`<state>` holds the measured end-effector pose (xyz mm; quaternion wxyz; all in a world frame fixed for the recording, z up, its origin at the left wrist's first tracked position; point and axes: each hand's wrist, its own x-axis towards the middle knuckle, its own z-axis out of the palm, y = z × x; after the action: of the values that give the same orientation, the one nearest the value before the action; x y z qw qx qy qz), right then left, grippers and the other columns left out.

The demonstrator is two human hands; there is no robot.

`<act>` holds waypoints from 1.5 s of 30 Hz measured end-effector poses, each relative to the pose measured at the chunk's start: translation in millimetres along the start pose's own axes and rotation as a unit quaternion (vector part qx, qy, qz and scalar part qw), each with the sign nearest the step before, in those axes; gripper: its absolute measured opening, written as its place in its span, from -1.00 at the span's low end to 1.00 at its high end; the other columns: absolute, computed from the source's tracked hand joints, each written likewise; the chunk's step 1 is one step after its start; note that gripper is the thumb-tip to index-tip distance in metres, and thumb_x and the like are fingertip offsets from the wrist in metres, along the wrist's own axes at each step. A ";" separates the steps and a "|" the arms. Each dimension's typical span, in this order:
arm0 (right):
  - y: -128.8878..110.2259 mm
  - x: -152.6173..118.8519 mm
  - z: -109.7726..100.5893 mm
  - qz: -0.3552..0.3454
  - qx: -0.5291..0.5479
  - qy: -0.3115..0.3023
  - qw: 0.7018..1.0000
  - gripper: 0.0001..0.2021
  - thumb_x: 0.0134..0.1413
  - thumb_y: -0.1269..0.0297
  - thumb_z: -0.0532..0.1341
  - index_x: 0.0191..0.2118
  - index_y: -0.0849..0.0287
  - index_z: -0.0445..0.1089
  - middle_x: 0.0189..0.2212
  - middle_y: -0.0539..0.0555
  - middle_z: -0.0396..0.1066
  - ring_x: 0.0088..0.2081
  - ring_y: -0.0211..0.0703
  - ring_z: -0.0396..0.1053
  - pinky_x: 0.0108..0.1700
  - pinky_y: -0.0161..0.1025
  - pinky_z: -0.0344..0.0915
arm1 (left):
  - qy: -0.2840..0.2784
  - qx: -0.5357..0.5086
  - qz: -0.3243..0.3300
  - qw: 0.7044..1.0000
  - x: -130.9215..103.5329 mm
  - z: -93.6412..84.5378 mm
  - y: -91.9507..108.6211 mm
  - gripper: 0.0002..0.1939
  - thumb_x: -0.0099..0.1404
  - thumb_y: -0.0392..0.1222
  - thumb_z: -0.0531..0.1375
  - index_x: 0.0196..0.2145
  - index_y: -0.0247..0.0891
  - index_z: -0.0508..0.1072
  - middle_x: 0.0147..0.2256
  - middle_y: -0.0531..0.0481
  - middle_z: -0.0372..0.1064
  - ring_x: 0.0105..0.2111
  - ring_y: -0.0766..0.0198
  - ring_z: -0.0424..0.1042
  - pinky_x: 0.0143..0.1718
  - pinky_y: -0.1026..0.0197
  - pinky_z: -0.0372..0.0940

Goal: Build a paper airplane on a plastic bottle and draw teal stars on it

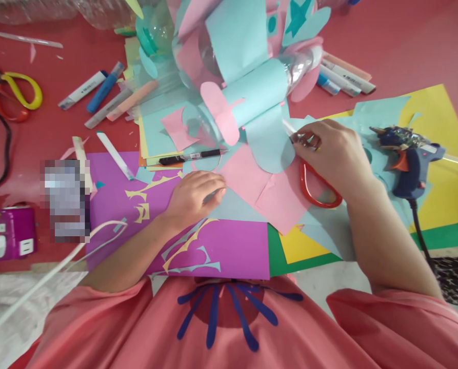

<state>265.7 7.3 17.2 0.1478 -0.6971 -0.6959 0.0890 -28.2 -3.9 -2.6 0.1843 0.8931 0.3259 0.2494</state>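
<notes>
"Red table top (409,46) spreads under many coloured papers. Where lies the bottle wrapped in light blue paper (257,87)?"

"It lies ahead of both hands. Its long axis goes slanting, from near left to far right."

"What does the right hand (334,154) hold?"

"It grips the red-handled scissors (307,195), with the fingers closed around their middle part. Whether the blades are together, I cannot tell."

"And which way do they point?"

"Forward and a little to the left, so the tip is at the right edge of the rounded blue flap (271,148). Whether they touch, I cannot say."

"So the left hand (194,197) is farther from this flap?"

"Yes, the right is nearer. The left rests on the papers, fingers half bent, thumb apart, nothing visible inside; the black pen (192,156) lies just ahead of it."
</notes>
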 end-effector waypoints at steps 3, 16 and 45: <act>4.8 2.8 -3.3 0.032 0.012 0.034 0.999 -0.91 -0.06 0.39 0.24 -0.35 0.11 0.41 -0.41 0.06 0.47 -0.40 -0.15 0.38 -0.29 -0.16 0.34 | -0.042 0.018 0.036 0.998 -0.5 -0.3 0.9 -0.67 0.48 -0.14 -0.02 -0.16 -0.24 0.53 -0.07 -0.12 0.53 -0.05 0.17 0.50 -0.06 0.11 0.37; 6.4 0.0 4.8 -0.064 0.085 0.061 0.992 -0.53 0.01 0.49 0.03 0.06 0.17 0.39 0.00 0.20 0.48 0.05 0.06 0.41 0.12 0.16 0.31 | -0.005 0.077 -0.037 0.996 -5.8 1.4 8.0 -0.64 0.49 -0.08 -0.03 -0.10 -0.20 0.55 -0.01 -0.14 0.50 0.03 0.05 0.42 -0.07 -0.01 0.33; -20.9 -8.0 2.7 0.074 0.565 -0.014 0.821 -0.56 -0.16 0.43 0.04 -0.17 0.03 0.54 -0.01 -0.11 0.52 0.15 -0.01 0.37 0.25 0.11 0.23 | 0.234 -0.312 -0.360 0.848 7.4 -14.0 -9.3 -0.80 0.23 -0.06 0.18 -0.45 -0.16 0.52 -0.35 0.06 0.50 -0.25 0.24 0.48 -0.18 0.21 0.39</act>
<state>245.0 -0.7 21.0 0.4990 -0.5389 -0.4721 0.4875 -35.8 10.2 6.6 0.4479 0.5240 0.5629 0.4560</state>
